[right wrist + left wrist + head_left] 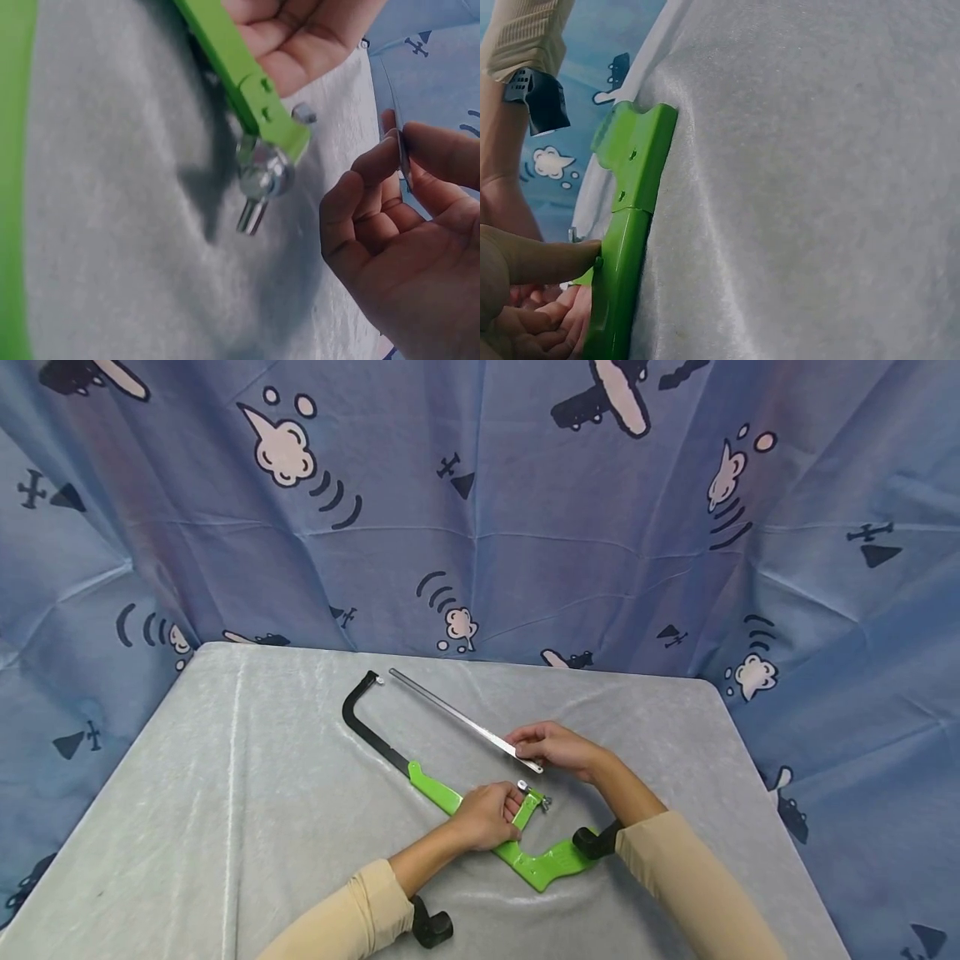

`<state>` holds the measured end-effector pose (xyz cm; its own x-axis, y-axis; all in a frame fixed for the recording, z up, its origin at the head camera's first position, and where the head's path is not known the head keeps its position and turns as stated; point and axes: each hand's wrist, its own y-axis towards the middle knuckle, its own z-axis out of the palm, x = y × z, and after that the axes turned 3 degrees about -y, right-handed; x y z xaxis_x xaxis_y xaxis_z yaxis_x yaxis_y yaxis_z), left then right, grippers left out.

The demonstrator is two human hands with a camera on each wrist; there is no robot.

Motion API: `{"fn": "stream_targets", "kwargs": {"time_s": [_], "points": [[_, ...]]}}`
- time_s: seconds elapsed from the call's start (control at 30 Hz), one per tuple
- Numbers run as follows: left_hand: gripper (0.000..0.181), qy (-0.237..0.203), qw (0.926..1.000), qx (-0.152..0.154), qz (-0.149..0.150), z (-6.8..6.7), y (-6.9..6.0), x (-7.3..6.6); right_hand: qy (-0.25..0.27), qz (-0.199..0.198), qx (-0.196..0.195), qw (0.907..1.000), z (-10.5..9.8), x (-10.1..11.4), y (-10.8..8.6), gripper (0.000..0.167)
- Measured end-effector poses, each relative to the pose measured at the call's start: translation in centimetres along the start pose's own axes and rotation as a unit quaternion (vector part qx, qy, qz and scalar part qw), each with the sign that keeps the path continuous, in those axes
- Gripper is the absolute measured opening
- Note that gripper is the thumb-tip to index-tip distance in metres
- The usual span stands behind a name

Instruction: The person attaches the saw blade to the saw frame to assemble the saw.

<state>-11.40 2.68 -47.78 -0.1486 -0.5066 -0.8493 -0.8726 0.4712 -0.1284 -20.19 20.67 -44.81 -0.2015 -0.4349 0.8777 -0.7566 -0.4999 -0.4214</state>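
A hacksaw frame [433,789], green with a black curved front bow, lies slantwise on the cloth, its handle [551,865] toward the right. My left hand [486,816] grips the green frame near its rear arm; in the left wrist view the thumb lies across the green bar [622,262]. A silver wing nut and blade pin [264,172] sit at the end of that arm in the right wrist view. My right hand [558,748] pinches a thin silver saw blade [457,714] near its rear end, above the frame and apart from it. The blade runs up-left toward the bow's tip.
A pale grey cloth covers the table [300,860]. Behind it hangs a blue curtain [480,527] printed with planes and clouds. Black wrist camera mounts [432,928] sit at both sleeves, the right one over the saw handle's end.
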Motion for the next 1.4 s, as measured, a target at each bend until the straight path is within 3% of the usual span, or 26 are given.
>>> {"fn": "stream_targets", "kwargs": {"time_s": [0.3, 0.57, 1.4], "points": [[0.033, 0.003, 1.0000, 0.002, 0.004, 0.0, 0.1, 0.2, 0.003, -0.008, 0.022, 0.9997, 0.6, 0.5, 0.2, 0.033], [0.034, 0.003, 0.9998, -0.002, 0.021, 0.0, 0.0, 0.3, 0.001, -0.011, 0.019, 0.9998, 0.9, 0.5, 0.6, 0.032], [0.034, 0.006, 0.9998, 0.004, 0.019, 0.1, 0.2, 0.6, -0.021, -0.008, 0.015, 0.9996, 1.2, 0.7, 0.8, 0.033]]}}
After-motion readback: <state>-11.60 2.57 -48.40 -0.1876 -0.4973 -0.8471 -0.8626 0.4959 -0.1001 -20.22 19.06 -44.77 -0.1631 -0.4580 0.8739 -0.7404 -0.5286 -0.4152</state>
